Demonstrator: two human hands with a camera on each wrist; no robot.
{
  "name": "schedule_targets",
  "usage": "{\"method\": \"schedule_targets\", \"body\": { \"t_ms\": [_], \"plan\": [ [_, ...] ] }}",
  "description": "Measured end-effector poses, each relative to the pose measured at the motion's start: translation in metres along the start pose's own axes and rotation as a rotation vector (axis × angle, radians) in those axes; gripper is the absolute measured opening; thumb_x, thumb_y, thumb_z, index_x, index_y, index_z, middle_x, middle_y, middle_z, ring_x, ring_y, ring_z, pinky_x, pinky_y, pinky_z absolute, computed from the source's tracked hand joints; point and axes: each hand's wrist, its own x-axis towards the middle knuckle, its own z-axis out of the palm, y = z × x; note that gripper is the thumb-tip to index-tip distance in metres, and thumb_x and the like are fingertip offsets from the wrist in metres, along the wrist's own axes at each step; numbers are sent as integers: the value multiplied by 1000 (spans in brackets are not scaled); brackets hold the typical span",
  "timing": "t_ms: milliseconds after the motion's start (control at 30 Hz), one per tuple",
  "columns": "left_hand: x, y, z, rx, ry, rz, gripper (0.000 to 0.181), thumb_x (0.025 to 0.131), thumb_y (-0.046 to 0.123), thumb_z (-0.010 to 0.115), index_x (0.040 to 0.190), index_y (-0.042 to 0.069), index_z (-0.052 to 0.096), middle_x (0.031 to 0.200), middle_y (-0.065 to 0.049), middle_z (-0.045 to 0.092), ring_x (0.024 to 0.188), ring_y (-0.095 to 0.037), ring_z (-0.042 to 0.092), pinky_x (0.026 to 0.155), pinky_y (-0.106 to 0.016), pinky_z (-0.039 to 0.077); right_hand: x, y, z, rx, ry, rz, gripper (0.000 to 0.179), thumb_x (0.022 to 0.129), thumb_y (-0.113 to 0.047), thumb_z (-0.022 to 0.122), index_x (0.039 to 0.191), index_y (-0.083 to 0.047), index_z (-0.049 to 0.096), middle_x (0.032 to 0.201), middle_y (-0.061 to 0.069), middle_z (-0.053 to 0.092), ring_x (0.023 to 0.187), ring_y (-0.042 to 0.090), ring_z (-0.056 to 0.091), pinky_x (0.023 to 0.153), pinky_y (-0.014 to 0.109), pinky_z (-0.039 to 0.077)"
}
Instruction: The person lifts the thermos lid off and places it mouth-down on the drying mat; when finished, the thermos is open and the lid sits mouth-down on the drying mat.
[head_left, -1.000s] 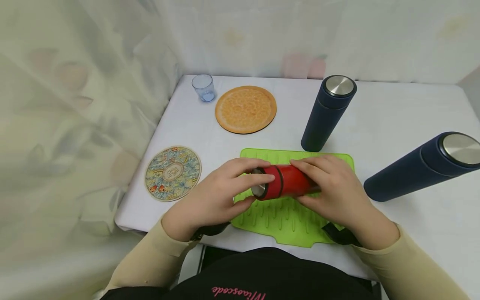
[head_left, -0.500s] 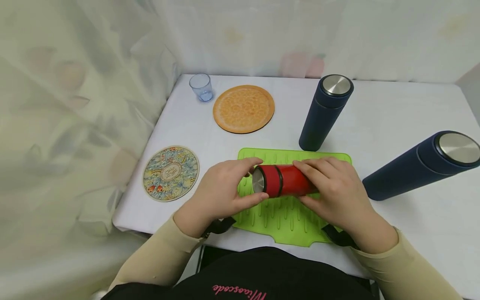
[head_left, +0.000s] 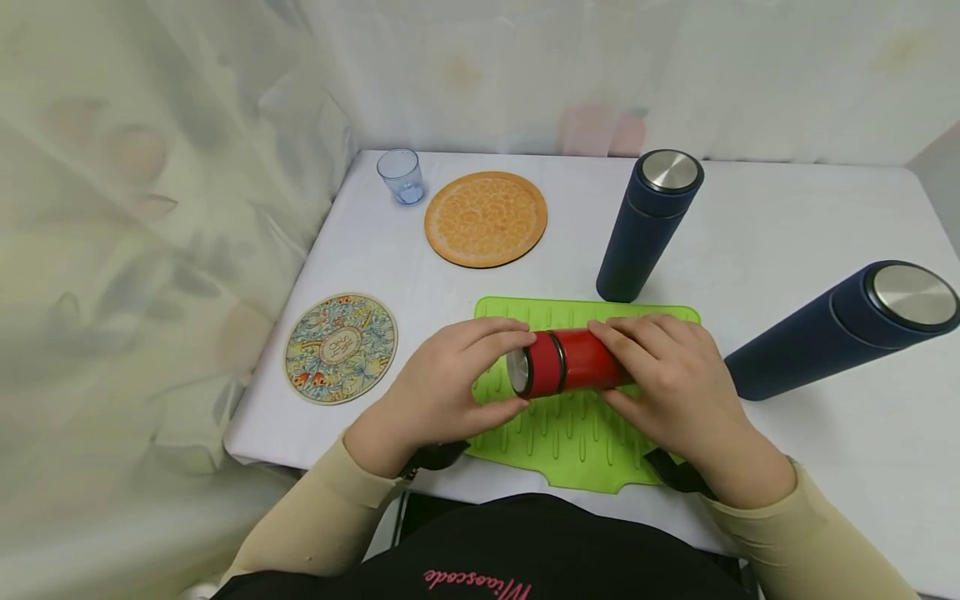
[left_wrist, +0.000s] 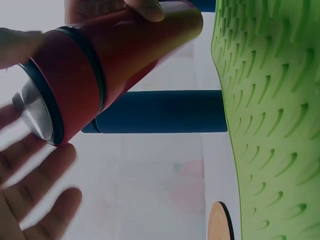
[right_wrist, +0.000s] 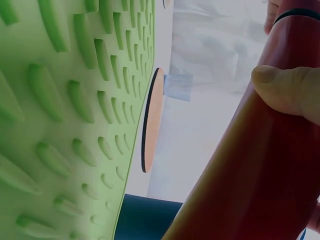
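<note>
A red thermos is held tilted above the green ridged mat, its steel-topped lid towards the left. My right hand grips the body, with the thumb across its side in the right wrist view. At the other end my left hand has its thumb and curved fingers about the lid. In the left wrist view the thumb touches one side of the lid, and a fingertip meets the opposite edge. The lid sits on the body with a dark ring between them. The thermos's base is hidden by my right hand in the head view.
Two tall dark blue thermoses stand right of the mat, one behind it and one nearer. A round orange mat and a blue-tinted glass lie at the back left. A patterned round coaster is by the left edge.
My left hand's fingers spread off the lid and then closed in on it again. My right hand keeps its grip on the red thermos, which has barely moved.
</note>
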Motion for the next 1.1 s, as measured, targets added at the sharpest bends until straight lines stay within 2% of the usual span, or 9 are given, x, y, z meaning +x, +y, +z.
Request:
{"method": "schedule_targets", "body": {
  "t_ms": [133, 233, 300, 367, 500, 600, 767, 967, 1100],
  "plan": [
    [-1, 3, 1, 15, -26, -132, 71, 84, 44, 94, 139, 5, 71, 124, -7, 80, 109, -22, 77, 94, -42, 65, -1, -3, 0, -11, 5, -7, 72, 68, -10, 100, 135, -6, 76, 119, 17, 80, 106, 41, 73, 88, 63, 59],
    [-2, 3, 2, 26, -40, -177, 80, 83, 51, 93, 145, 6, 68, 131, -8, 78, 115, -24, 76, 98, -45, 64, -2, -3, 0, -15, 0, -7, 72, 68, -10, 100, 136, -6, 76, 120, 17, 80, 106, 41, 73, 88, 63, 59],
    [-2, 3, 3, 10, -37, -147, 87, 81, 51, 97, 148, 6, 65, 139, -10, 74, 125, -26, 73, 106, -46, 61, -2, -3, 0, -19, -4, -1, 72, 68, -12, 101, 136, -6, 76, 120, 17, 80, 106, 42, 73, 88, 62, 59],
    [-3, 1, 3, -6, -19, -66, 89, 78, 43, 102, 149, 7, 63, 147, -13, 68, 134, -30, 68, 113, -47, 58, -2, -3, 0, -18, 0, 5, 72, 68, -12, 101, 135, -6, 76, 120, 17, 80, 106, 42, 73, 87, 62, 59],
    [-2, -1, 6, -24, 16, 105, 72, 79, 16, 101, 141, 10, 66, 146, -15, 67, 131, -30, 69, 114, -43, 58, -2, -2, 0, -14, 9, 11, 69, 69, -13, 101, 134, -6, 77, 119, 17, 80, 105, 42, 72, 85, 62, 59],
    [0, -1, 8, -15, 34, 138, 60, 82, 7, 96, 136, 10, 69, 143, -15, 69, 128, -30, 71, 112, -40, 59, -2, -2, 0, -15, 11, 11, 68, 70, -13, 100, 134, -6, 77, 119, 17, 80, 105, 42, 72, 85, 62, 59],
    [-1, 1, 7, -6, 28, 57, 61, 83, 20, 98, 136, 8, 71, 138, -13, 72, 125, -27, 72, 109, -41, 60, -2, -2, -1, -26, 2, 8, 71, 69, -12, 101, 135, -6, 76, 120, 17, 80, 107, 42, 72, 88, 63, 58],
    [-2, 2, 6, 18, 4, -76, 78, 81, 44, 98, 142, 5, 68, 131, -9, 77, 118, -25, 76, 101, -44, 63, -2, -3, -2, -27, -2, 3, 73, 68, -10, 100, 137, -6, 76, 121, 17, 79, 108, 41, 72, 88, 63, 57],
    [-1, 1, 7, -17, -11, -54, 96, 76, 49, 101, 151, 6, 60, 147, -13, 69, 133, -28, 69, 113, -46, 58, -2, -3, -2, -28, -1, 5, 74, 68, -10, 100, 138, -6, 75, 122, 17, 79, 108, 42, 72, 88, 62, 57]
  ]
}}
